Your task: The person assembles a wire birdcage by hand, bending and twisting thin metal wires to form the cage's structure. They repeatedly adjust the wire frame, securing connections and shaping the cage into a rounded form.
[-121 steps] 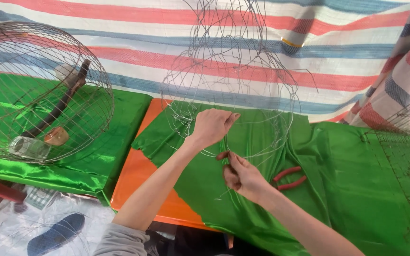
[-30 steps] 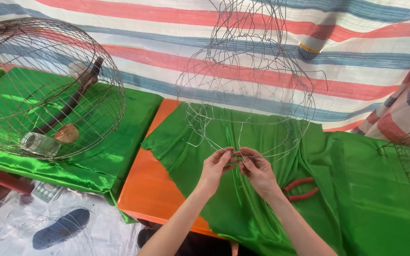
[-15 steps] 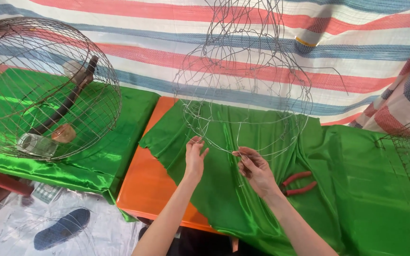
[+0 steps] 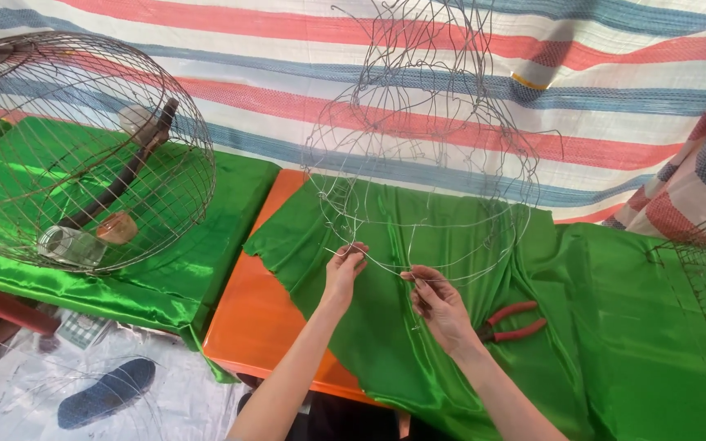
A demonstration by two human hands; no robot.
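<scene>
Nearby, glass jar (image 4: 65, 245) inside round cage (image 4: 83, 155)

A striped tarpaulin (image 4: 614, 90) in red, blue and white bands hangs as the back wall, from 9 o'clock round to 3 o'clock, folding forward at the right edge. Below it stands an orange table (image 4: 267, 318), half draped in glossy green satin cloth (image 4: 631, 327) (creased and catching daylight). A second green-draped table (image 4: 206, 269) sits at 9 o'clock. The floor (image 4: 10, 400) at 7 o'clock is covered with clear plastic sheeting, where a dark sandal (image 4: 106, 394) lies.
</scene>
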